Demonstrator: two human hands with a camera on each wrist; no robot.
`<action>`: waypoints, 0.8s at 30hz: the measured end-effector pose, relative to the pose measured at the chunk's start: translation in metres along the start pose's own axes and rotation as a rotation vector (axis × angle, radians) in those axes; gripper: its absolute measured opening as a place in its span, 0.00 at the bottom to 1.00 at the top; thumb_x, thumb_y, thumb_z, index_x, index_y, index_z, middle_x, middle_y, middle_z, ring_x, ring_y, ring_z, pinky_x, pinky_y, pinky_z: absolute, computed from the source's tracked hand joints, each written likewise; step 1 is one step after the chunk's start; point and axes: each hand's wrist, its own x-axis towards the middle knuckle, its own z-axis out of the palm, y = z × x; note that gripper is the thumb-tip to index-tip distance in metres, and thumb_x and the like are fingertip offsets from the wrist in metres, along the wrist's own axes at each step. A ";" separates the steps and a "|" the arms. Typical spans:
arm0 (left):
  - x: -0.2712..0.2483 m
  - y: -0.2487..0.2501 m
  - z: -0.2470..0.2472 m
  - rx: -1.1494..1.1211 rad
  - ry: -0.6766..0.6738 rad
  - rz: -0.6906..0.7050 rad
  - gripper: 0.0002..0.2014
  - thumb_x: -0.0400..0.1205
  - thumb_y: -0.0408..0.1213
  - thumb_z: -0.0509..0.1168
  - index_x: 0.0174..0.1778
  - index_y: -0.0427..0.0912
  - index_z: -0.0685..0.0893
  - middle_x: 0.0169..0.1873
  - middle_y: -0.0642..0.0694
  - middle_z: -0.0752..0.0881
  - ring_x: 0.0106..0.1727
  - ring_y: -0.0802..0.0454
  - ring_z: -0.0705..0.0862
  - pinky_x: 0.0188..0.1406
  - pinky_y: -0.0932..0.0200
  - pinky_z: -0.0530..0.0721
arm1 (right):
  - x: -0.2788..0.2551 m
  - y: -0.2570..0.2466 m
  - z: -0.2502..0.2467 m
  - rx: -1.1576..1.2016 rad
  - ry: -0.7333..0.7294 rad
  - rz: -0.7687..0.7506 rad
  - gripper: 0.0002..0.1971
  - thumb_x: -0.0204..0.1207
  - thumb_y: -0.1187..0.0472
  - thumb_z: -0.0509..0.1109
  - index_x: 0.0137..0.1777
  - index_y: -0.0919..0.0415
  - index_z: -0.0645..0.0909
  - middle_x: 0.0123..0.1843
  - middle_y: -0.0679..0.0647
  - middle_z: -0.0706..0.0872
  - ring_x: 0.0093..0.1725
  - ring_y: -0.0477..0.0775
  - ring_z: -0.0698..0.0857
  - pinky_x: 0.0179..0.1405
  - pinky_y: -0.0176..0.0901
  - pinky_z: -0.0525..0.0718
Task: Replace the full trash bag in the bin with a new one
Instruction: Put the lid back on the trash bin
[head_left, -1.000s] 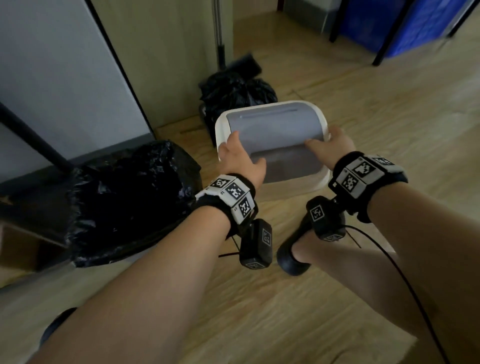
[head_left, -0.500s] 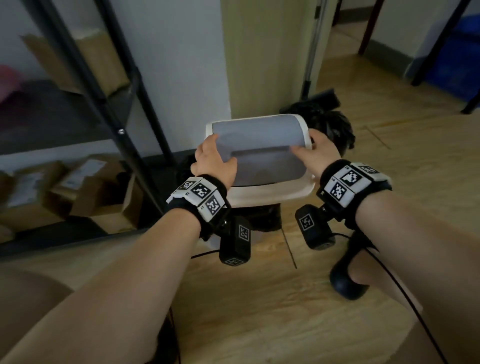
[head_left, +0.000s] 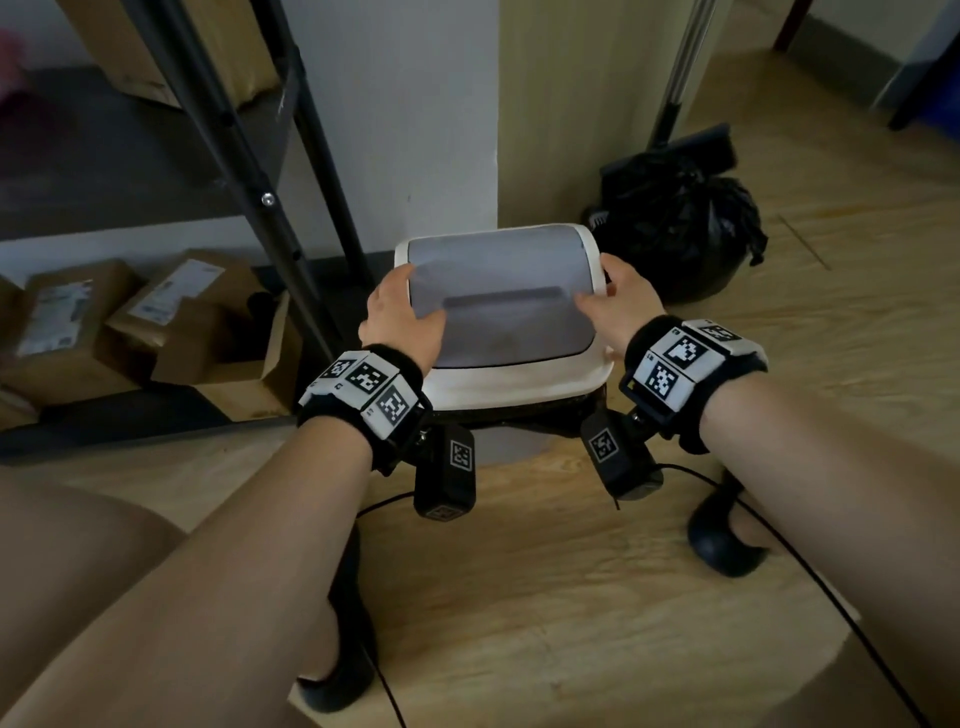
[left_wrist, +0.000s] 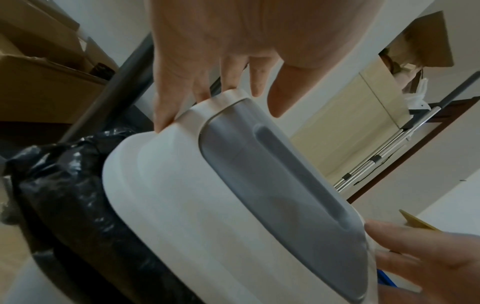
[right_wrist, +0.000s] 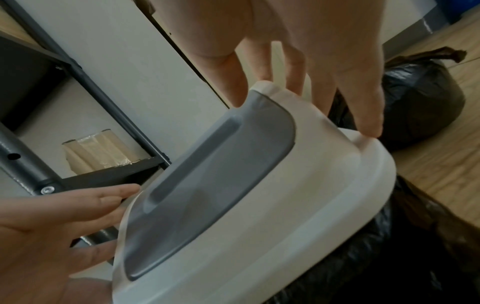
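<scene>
A white bin lid with a grey swing flap sits over the bin, whose black bag liner bulges out under the lid's edge. My left hand grips the lid's left side, thumb on the flap and fingers down the side. My right hand grips the right side the same way. In the wrist views the left hand's fingers and the right hand's fingers curl over the white rim. A full, tied black trash bag stands on the floor behind the bin to the right.
A black metal shelf post rises just left of the bin, with cardboard boxes on the lowest shelf. A broom pole leans on the wood panel behind the full bag. My feet in dark shoes stand on the wooden floor.
Both hands carried the lid leftward from beside the black-lined bin to over it and brought it down onto the bin. The full bag now lies to the lid's right.
</scene>
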 end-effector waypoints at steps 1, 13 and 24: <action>-0.001 -0.001 -0.001 -0.004 0.005 0.002 0.27 0.80 0.36 0.64 0.76 0.46 0.68 0.74 0.42 0.72 0.74 0.41 0.71 0.76 0.45 0.69 | 0.000 0.001 0.002 0.005 -0.004 -0.001 0.20 0.77 0.62 0.63 0.69 0.56 0.74 0.66 0.63 0.79 0.62 0.64 0.80 0.59 0.47 0.78; -0.005 -0.008 -0.006 -0.033 0.016 0.009 0.25 0.82 0.34 0.61 0.76 0.44 0.67 0.74 0.42 0.73 0.76 0.42 0.70 0.78 0.41 0.66 | -0.001 -0.001 0.013 0.028 -0.029 -0.018 0.21 0.75 0.61 0.65 0.69 0.56 0.73 0.65 0.63 0.80 0.61 0.63 0.81 0.58 0.46 0.80; -0.003 -0.030 0.004 -0.035 -0.001 -0.143 0.32 0.80 0.38 0.63 0.80 0.40 0.60 0.73 0.38 0.74 0.73 0.38 0.74 0.73 0.42 0.73 | -0.010 0.013 0.016 0.030 -0.061 0.049 0.31 0.77 0.62 0.64 0.80 0.51 0.62 0.73 0.54 0.76 0.70 0.56 0.77 0.61 0.37 0.71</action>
